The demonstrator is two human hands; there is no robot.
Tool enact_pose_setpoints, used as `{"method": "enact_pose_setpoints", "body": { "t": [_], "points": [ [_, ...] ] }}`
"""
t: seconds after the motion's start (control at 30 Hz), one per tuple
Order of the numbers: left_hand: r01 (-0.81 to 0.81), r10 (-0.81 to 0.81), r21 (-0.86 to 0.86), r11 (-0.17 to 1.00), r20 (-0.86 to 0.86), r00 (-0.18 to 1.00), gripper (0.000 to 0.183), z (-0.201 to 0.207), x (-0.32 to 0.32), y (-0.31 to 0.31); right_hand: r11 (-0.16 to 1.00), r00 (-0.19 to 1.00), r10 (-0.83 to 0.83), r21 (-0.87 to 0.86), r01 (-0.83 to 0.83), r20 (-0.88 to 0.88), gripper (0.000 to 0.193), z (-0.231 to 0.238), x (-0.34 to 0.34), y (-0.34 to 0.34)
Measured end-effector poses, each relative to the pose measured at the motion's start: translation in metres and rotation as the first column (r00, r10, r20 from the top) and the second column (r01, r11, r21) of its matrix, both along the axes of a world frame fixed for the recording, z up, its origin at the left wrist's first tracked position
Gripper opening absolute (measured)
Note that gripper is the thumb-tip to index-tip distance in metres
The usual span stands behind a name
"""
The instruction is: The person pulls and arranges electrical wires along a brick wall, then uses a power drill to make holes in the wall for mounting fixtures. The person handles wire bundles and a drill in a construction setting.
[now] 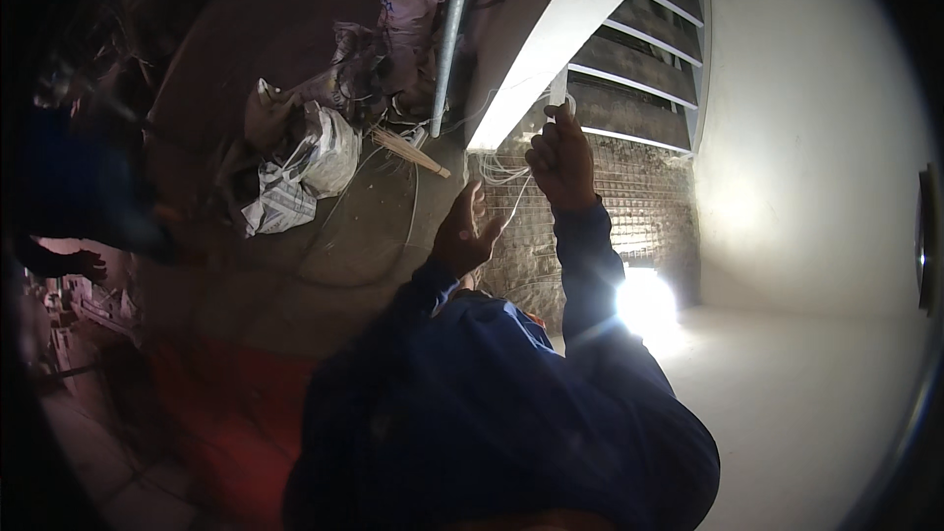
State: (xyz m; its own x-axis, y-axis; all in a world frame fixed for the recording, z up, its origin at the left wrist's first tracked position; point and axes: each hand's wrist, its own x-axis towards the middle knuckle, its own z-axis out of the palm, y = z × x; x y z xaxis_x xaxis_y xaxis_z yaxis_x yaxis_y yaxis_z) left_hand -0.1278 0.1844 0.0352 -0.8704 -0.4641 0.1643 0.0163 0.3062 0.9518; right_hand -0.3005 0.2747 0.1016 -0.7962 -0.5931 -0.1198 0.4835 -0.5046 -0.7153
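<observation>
Raised in front of the white frame, my right hand (562,165) is closed, its fingertips pinched on thin white cable. A short pale strip (559,88) shows just above those fingertips; whether it is also gripped I cannot tell. Lower and to the left, my left hand (466,234) is held up with its thumb apart from the fingers, and I see nothing in it. Loose loops of white cable (503,173) hang between the two hands. One strand runs down past the left thumb, and I cannot tell if it touches.
A white beam (536,49) borders slatted bars (644,34) above a gridded rough surface (629,187). A bright lamp (646,307) glares at right. To the left lie crumpled sacks (329,152), a straw brush (413,152) and a metal pole (452,39). Another person's hand (90,265) shows far left.
</observation>
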Motion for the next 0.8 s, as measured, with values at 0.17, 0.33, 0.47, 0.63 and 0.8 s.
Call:
{"method": "enact_pose_setpoints", "body": {
  "t": [0.17, 0.33, 0.47, 0.63, 0.8],
  "points": [
    [0.193, -0.319, 0.606, 0.772, 0.106, 0.942, 0.033, 0.01, 0.012, -0.002, 0.963, 0.953, -0.187, 0.147, 0.226, -0.238, 0.025, -0.017, -0.003, -0.015],
    [0.415, -0.411, 0.65, 0.637, -0.169, 0.896, 0.02, 0.043, -0.013, -0.073, 0.846, 0.885, 0.356, 0.505, -0.17, -0.299, 0.037, -0.039, 0.011, -0.009],
    [-0.172, 0.167, -0.017, 0.985, -0.145, 0.975, 0.017, 0.02, -0.032, -0.184, 0.773, 0.828, 0.559, 0.388, -0.502, -0.041, 0.039, -0.051, 0.011, 0.008],
    [0.465, 0.361, -0.663, 0.586, 0.728, 0.583, 0.025, -0.035, 0.077, -0.234, 0.877, 0.888, 0.427, -0.317, -0.36, 0.171, 0.025, -0.047, -0.028, 0.025],
    [0.633, -0.712, 0.471, 0.615, -0.015, 0.702, 0.028, 0.03, 0.173, -0.202, 0.967, 0.983, -0.048, -0.239, 0.091, 0.179, 0.017, -0.045, -0.054, 0.017]
  ]
}}
